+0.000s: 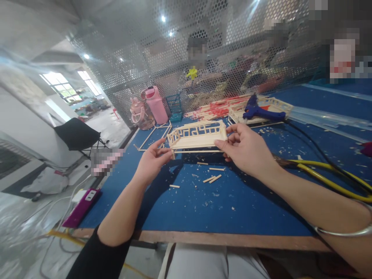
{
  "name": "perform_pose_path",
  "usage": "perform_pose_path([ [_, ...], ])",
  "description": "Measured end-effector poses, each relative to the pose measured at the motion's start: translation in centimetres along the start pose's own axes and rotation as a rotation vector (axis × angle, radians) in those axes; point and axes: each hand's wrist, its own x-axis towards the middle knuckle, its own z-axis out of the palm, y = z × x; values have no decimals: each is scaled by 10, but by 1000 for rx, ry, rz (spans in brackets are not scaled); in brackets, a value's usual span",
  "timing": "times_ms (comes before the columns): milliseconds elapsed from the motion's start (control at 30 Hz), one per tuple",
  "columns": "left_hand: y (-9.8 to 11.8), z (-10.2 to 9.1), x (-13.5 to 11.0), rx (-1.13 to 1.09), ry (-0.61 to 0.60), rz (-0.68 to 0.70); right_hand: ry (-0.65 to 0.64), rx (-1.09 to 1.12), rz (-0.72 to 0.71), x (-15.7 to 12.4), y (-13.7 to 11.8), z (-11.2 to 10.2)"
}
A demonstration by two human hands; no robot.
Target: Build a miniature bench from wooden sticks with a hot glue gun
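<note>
A small model made of pale wooden sticks (197,136), shaped like a low tray with fretwork rails, is held above the blue table (203,205). My left hand (152,159) pinches its left corner with fingers closed. My right hand (247,149) grips its right end, thumb on top and fingers underneath. Short stick offcuts (213,178) and wood crumbs lie on the table under the model.
A blue glue gun (261,112) rests on another stick frame at the back right, its black cord running right. Yellow-handled cutters (334,176) lie by my right forearm. Pink bottles (151,106) and a teal basket (174,106) stand before a perforated screen. Loose sticks (215,108) are piled behind.
</note>
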Motion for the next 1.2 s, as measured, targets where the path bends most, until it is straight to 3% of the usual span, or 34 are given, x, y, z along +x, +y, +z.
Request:
perform_pose_path([
  [367, -5, 3, 2, -24, 4, 41, 5, 2, -18, 0, 1, 1],
  [600, -3, 1, 2, 45, -16, 42, 3, 38, 100, 1, -4, -2],
  [800, -5, 2, 1, 42, -41, 76, 11, 32, 100, 2, -5, -3],
  [1000, -2, -4, 4, -109, 24, -86, 6, 121, 132, 7, 2, -3],
  [1100, 0, 0, 1, -124, -51, -205, -1, 126, 140, 9, 5, -2],
  [1200, 1, 3, -3, -121, -136, -222, -11, 105, 136, 11, 7, -2],
])
